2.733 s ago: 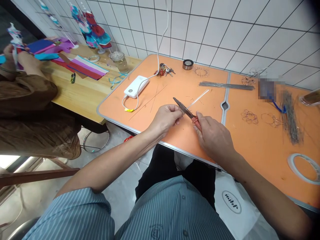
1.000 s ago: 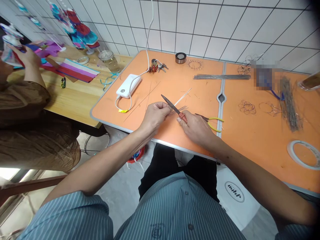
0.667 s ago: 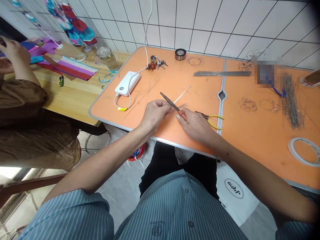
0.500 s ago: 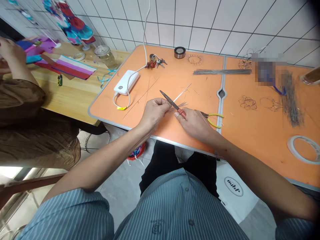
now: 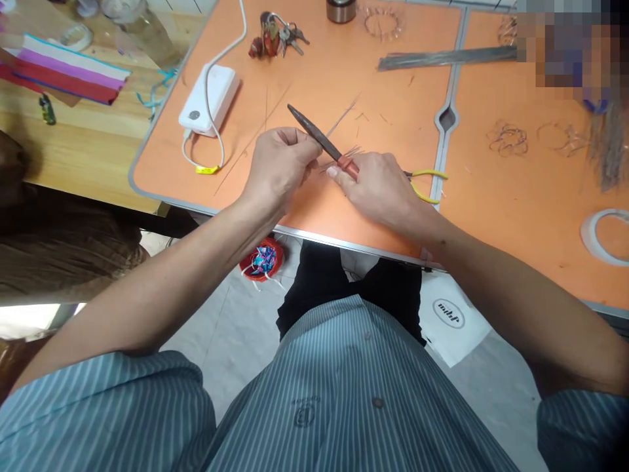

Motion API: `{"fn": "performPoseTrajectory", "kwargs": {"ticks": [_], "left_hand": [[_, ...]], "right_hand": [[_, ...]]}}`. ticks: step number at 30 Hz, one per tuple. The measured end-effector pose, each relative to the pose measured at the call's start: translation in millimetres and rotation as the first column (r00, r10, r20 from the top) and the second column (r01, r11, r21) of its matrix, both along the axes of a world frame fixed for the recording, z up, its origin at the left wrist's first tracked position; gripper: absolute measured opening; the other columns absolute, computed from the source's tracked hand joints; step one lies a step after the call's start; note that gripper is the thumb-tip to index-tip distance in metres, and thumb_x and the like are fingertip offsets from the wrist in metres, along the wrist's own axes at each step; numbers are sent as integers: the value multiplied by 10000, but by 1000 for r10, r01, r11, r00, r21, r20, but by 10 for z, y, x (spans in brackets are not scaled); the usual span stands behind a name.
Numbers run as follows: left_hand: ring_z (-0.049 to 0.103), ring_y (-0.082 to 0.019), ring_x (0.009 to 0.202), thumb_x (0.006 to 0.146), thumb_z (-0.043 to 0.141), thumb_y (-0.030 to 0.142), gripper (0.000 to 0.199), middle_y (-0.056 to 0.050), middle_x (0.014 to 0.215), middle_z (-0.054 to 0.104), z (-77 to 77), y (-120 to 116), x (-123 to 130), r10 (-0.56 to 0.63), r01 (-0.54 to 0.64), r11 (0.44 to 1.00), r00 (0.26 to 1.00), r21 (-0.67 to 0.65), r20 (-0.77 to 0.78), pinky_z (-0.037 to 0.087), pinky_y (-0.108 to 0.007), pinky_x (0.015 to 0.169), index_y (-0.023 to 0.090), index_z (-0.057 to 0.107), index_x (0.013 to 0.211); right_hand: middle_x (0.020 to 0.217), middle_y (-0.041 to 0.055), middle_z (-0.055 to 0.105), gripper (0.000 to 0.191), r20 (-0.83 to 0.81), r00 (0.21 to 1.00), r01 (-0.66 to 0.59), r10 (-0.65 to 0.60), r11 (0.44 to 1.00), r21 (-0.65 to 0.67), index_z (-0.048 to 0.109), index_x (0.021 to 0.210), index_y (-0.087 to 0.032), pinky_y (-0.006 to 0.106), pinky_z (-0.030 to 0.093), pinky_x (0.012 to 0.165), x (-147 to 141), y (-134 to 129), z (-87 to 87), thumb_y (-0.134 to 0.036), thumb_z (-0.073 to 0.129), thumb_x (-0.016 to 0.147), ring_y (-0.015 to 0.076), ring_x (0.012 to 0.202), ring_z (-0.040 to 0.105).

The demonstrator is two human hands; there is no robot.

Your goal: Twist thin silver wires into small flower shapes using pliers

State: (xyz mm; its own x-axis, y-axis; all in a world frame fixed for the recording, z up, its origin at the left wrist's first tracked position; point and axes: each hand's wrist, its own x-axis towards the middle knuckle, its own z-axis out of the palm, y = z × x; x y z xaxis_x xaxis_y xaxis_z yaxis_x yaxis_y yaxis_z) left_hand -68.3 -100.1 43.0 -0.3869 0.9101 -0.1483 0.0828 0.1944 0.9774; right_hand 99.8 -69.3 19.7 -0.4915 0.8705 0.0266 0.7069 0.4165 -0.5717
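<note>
Head view: two bare hands meet above an orange worktop. The right hand has its grip closed around the red handle of a tool, whose long dark nose tilts up and to the left. The left hand has its grip pinched shut on thin wires, which slant up and right beyond the nose; the fingers hide the held ends. Loose wires lie on the worktop between the hands, and yellow-handled pliers lie partly behind the right hand. To the left are a white power bank with a cable and, farther back, a bunch of keys. Along the back are a tape roll, a wire ring and a bundle of straight wires. On the right, bent wire shapes sit near a blurred patch, with a white ring nearer the front. At far left, a wooden worktop holds striped cloth. Below, a red basket and a white bag are on the floor.
</note>
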Motion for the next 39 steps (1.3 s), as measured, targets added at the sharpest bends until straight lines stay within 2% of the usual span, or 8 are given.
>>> {"fn": "performPoseTrajectory", "kwargs": {"ticks": [7, 10, 14, 18, 24, 28, 33, 39], "left_hand": [[391, -29, 532, 990, 640, 23, 393, 41, 589, 490, 51, 38, 41, -17, 11, 999, 992, -42, -128, 240, -252, 605, 162, 488, 655], [430, -41, 603, 1009, 667, 62, 369, 36, 650, 481, 50, 19, 31, -36, 32, 999, 980, -23, -197, 292, -234, 659, 160, 494, 697], [456, -74, 639, 1005, 744, 98, 455, 10, 677, 471, 59, -50, 28, -35, 36, 999, 977, 0, -211, 343, -256, 668, 174, 452, 664], [486, -119, 673, 969, 872, 239, 529, -11, 685, 473, 64, -87, 51, -25, 32, 999, 982, 37, -186, 345, -269, 643, 194, 458, 643], [393, -78, 570, 974, 766, 48, 420, 24, 571, 508, 54, -132, 100, -35, 63, 985, 984, 159, -177, 272, -261, 572, 173, 550, 637], [463, -112, 627, 928, 858, 146, 364, 23, 587, 551, 28, -228, 90, -6, 22, 985, 996, 169, -93, 328, -278, 586, 200, 609, 668], [526, -122, 615, 876, 875, 199, 360, 24, 610, 590, -25, -348, 92, 26, -24, 982, 1000, 187, -8, 362, -282, 578, 224, 579, 673], [534, -96, 574, 893, 848, 219, 336, 27, 604, 613, -110, -403, 103, 19, -9, 965, 999, 263, -35, 410, -255, 579, 218, 586, 683]], "right_hand": [[688, 10, 514, 477, -43, 998, 55, -54, 998, 14, 512, 746, -240, 353, 460, 730, 7, 63, -86, -555, 624, 1086, 197, 692, 579], [693, 13, 518, 515, -80, 996, 39, -37, 999, 28, 462, 713, -245, 367, 472, 749, 17, 52, -89, -561, 598, 1097, 190, 704, 592], [715, 20, 543, 539, -44, 998, 43, -41, 998, 43, 520, 728, -224, 394, 508, 804, 6, 31, -89, -597, 567, 1113, 238, 815, 704], [799, 46, 623, 541, -4, 999, 38, -38, 997, 62, 616, 784, -198, 416, 518, 862, 1, 12, -94, -581, 503, 1149, 277, 950, 744], [818, 50, 657, 413, -89, 996, 34, -27, 997, 75, 707, 933, -211, 387, 505, 829, 70, -101, -65, -527, 546, 1143, 248, 843, 691], [878, 57, 699, 443, -59, 998, 35, -29, 994, 108, 739, 1086, -199, 337, 456, 819, 89, -197, -76, -581, 525, 1150, 251, 916, 704], [950, 70, 752, 472, -24, 999, 35, -30, 974, 226, 736, 1075, -211, 325, 429, 811, 98, -267, -139, -619, 511, 1145, 251, 942, 704], [934, 80, 765, 529, -38, 999, 18, -8, 960, 279, 717, 1008, -202, 331, 409, 789, 118, -257, -227, -664, 497, 1143, 255, 931, 707]]}}
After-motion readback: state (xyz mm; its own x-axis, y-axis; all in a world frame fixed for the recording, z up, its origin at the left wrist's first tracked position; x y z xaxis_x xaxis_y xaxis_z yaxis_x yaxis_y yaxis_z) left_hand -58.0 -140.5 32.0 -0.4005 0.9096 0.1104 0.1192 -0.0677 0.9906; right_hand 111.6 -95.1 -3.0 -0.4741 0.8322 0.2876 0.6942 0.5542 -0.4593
